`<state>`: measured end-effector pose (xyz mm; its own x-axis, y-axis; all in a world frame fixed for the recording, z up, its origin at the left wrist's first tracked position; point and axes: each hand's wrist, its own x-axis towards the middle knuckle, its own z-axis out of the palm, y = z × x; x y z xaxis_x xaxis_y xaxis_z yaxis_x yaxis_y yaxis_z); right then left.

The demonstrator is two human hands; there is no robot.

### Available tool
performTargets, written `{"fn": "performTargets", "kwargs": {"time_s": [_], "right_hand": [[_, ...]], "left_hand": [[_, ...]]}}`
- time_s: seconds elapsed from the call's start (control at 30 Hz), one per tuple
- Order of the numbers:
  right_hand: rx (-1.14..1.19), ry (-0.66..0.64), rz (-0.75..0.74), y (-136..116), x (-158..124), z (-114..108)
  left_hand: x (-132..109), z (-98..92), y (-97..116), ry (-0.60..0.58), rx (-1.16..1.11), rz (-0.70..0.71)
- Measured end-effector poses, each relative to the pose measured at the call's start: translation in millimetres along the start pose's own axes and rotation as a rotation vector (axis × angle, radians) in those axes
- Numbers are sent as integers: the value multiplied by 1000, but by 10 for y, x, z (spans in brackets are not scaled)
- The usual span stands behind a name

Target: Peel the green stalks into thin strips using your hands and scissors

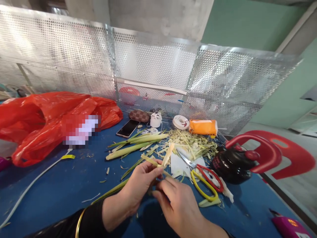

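Note:
A pale yellow-green leaf strip (168, 155), folded or crossed over itself, stands up from the fingertips of my left hand (138, 185), which pinches it between thumb and fingers. Close beside it, my right hand (180, 201) has its fingers curled in at the strip's lower end; its fingertips are partly hidden. A long green leaf (111, 191) runs along the table under my left wrist. Right of the hands lie scissors (195, 165) with one red and one yellow handle, blades on white paper (176, 164).
Several green leaf stalks (135, 148) lie beyond my hands, beside a heap of cut trimmings (190, 142). Behind are a phone (128, 128), a tape roll (180, 122) and an orange packet (203, 127). A black jug (231, 165) stands right; a red bag (56, 109) lies left.

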<state>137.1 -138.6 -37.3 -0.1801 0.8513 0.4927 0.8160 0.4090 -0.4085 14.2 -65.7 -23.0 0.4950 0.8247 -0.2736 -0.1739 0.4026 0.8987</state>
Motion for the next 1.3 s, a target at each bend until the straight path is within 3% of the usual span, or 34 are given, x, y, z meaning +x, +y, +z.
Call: {"fn": "performTargets", "kwargs": {"time_s": [0.2, 0.3, 0.4, 0.5, 0.57, 0.8, 1.2, 1.3], "right_hand": [[-132, 364, -127, -13, 102, -373], [-264, 444, -153, -2, 173, -506], [-292, 330, -112, 9, 205, -497], [-148, 127, 0, 39, 199, -385], [-21, 67, 92, 73, 191, -311], [196, 34, 287, 144, 196, -280], [110, 72, 195, 75, 122, -214], [137, 27, 249, 89, 155, -236]], "left_hand": [[-10, -5, 84, -50, 177, 37], [-26, 11, 98, -130, 336, -2], [-51, 30, 112, -237, 464, -16], [-69, 38, 112, -307, 523, -16], [-71, 30, 99, -312, 524, -33], [-85, -18, 81, -310, 447, -151], [-121, 15, 62, -426, 484, -260], [-119, 2, 41, -433, 460, -267]]}}
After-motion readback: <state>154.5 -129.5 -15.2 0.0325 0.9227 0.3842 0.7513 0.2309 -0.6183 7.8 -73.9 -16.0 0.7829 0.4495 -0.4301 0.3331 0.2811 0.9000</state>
